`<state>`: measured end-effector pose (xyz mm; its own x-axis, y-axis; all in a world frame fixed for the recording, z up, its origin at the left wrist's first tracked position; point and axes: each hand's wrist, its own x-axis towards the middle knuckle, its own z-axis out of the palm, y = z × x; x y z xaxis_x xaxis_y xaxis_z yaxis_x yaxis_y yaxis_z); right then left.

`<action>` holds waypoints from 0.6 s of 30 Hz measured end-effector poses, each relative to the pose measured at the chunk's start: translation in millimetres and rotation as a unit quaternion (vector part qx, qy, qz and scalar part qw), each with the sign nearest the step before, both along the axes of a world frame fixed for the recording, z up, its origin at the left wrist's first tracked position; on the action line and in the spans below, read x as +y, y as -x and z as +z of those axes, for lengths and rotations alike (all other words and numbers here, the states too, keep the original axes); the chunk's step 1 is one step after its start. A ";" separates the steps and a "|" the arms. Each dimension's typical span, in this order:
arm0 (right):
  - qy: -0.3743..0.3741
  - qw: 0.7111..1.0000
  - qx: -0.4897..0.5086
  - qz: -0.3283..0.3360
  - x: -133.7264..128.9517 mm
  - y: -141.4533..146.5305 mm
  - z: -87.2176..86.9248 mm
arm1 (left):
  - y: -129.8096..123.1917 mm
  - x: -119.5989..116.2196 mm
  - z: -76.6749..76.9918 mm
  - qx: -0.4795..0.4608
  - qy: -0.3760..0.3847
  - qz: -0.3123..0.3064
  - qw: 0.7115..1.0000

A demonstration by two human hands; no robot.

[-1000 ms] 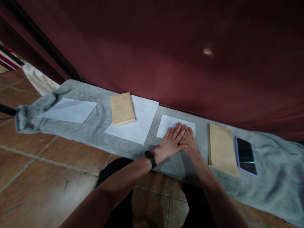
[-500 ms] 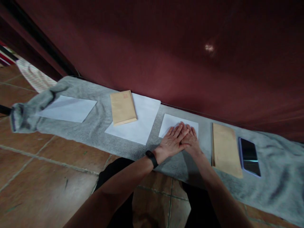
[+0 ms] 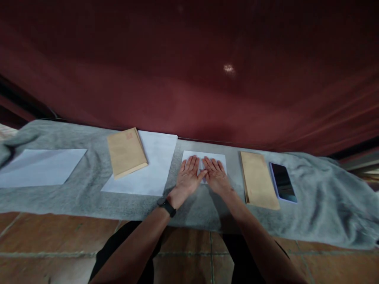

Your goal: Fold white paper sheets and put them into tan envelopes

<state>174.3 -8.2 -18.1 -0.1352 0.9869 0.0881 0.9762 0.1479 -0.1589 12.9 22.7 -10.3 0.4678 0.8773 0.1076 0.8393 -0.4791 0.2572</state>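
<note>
While both palms face down, the left hand (image 3: pixel 188 175) and the right hand (image 3: pixel 215 175) lie side by side on a small white paper (image 3: pixel 201 156), their straightened fingers pointing toward the dark red panel (image 3: pixel 189 79) behind. Neither hand is clamped on anything; each is spread flat, with the fingers slightly apart. The thumbs come close together between the palms, though whether they touch is hard to tell. The paper's far edge and corners show beyond the fingertips, and the hands cover much of the rest. It rests on a grey cloth (image 3: pixel 97 205), between a larger white sheet (image 3: pixel 156 161) on the left and a stack of brown envelopes (image 3: pixel 259 179) on the right.

On the larger sheet sits a brown envelope bundle (image 3: pixel 126 153), tilted, partly overhanging the sheet's left side and bearing a small reddish mark near its upper right corner. Farther left, well apart from the hands, lies another white sheet (image 3: pixel 44 167). Just beside the right-hand stack is a phone (image 3: pixel 284 182) with a dark screen and a pale purple edge. A black watch (image 3: pixel 166 207) circles the left wrist. Brown floor tiles (image 3: pixel 59 236) show below the cloth.
</note>
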 end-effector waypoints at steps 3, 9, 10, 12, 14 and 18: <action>-0.007 1.000 0.012 0.002 0.2 0.5 0.3 | 2.8 5.2 1.7 0.014 -0.005 0.050 0.999; -0.030 0.999 0.042 -0.010 1.5 -4.6 3.1 | 12.1 21.2 14.7 -0.049 0.006 0.132 0.990; -0.034 0.998 0.042 -0.018 1.5 -5.7 3.4 | 14.2 23.9 17.7 -0.067 0.011 0.137 0.988; -0.038 0.998 0.035 -0.030 0.9 -6.9 2.9 | 18.4 28.6 23.1 -0.096 0.028 0.146 0.984; -0.040 0.998 0.024 -0.033 0.0 -6.9 1.2 | 22.2 32.5 26.1 -0.120 0.048 0.160 0.979; -0.039 0.998 0.020 -0.034 -0.7 -5.4 -2.1 | 28.7 42.1 21.0 -0.190 0.100 0.201 0.956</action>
